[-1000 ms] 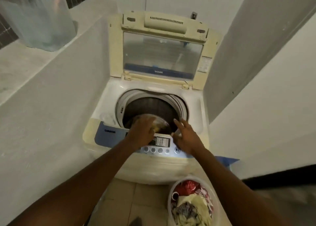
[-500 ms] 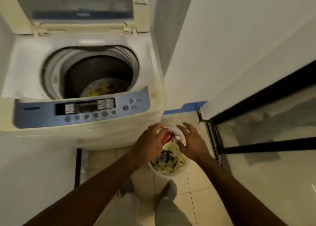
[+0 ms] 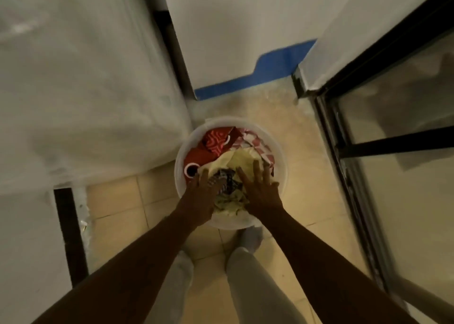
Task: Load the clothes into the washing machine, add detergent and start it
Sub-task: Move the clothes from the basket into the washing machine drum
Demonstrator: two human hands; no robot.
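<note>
Bucket (image 3: 282,169): stood on floor (image 3: 304,151), rim just beside washer (image 3: 86,90); open tile seen rightward to door (image 3: 398,176). Clothes (image 3: 235,159) heaped inside. Right hand (image 3: 262,196) laid on them, fingers spread; left hand (image 3: 201,198) fingers straight, tips sunk in.

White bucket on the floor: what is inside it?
Crumpled clothes: red patterned cloth, red-and-white checked cloth, pale yellow cloth, dark patterned cloth. The left hand and right hand lie on the pile; lower layers and the bottom of the bucket are hidden.
</note>
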